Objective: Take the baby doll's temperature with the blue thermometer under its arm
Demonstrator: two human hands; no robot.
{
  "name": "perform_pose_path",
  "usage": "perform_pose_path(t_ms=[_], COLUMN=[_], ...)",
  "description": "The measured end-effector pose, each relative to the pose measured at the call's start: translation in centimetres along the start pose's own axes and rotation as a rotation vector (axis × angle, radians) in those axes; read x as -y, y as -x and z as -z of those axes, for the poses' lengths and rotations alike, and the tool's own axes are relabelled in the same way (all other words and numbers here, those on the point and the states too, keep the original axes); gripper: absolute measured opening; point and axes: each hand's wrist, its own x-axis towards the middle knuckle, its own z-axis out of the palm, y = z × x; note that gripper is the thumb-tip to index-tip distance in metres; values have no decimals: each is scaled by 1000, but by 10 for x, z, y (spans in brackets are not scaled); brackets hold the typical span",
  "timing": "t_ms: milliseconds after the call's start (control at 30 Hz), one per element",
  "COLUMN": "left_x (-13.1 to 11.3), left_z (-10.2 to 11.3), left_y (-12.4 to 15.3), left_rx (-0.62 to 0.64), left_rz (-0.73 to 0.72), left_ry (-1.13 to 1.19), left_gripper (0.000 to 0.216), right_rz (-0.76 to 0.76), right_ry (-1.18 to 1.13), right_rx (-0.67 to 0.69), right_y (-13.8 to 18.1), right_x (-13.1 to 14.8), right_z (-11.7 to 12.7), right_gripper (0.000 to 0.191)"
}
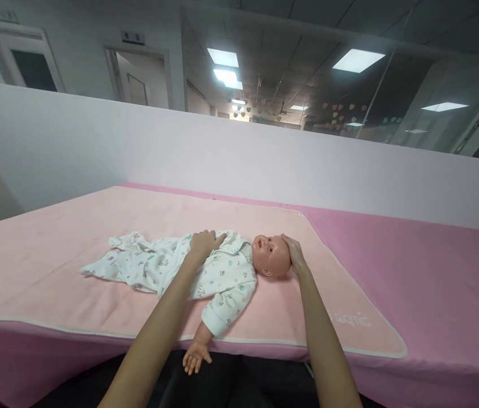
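Observation:
A baby doll (270,255) lies on its back on a light pink blanket (52,249), head to the right. It wears a white printed romper (222,275) whose empty legs trail to the left. My left hand (204,242) rests flat on the doll's chest, fingers together. My right hand (294,254) cups the top of the doll's head. One doll arm (197,354) hangs over the near edge of the table.
The blanket covers a table with a darker pink sheet (435,272). A white partition wall (239,153) runs along the far side. Beyond it are doors and glass walls with heart stickers.

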Motion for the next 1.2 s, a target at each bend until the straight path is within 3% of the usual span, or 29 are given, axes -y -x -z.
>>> perform_pose_path(t_ms=[100, 300, 667, 900, 1200], left_x=[0, 1, 1, 2, 3], left_z=[0, -1, 0, -3, -4], left_y=[0, -1, 0, -1, -2], left_rx=[7, -9, -6, -21, -27], left_rz=[-2, -9, -10, -11, -15], left_ry=[1, 5, 2, 3, 19], left_gripper=[67, 67, 67, 68, 69], right_rz=[-45, 11, 63, 146, 90], right_ry=[41, 54, 19, -110, 60], right_rx=[40, -50, -10, -201, 47], right_y=[4, 2, 3, -7, 8], right_x=[3, 1, 4, -2, 8], right_z=[-3, -5, -5, 9, -7], right_gripper=[35, 34, 29, 31, 26])
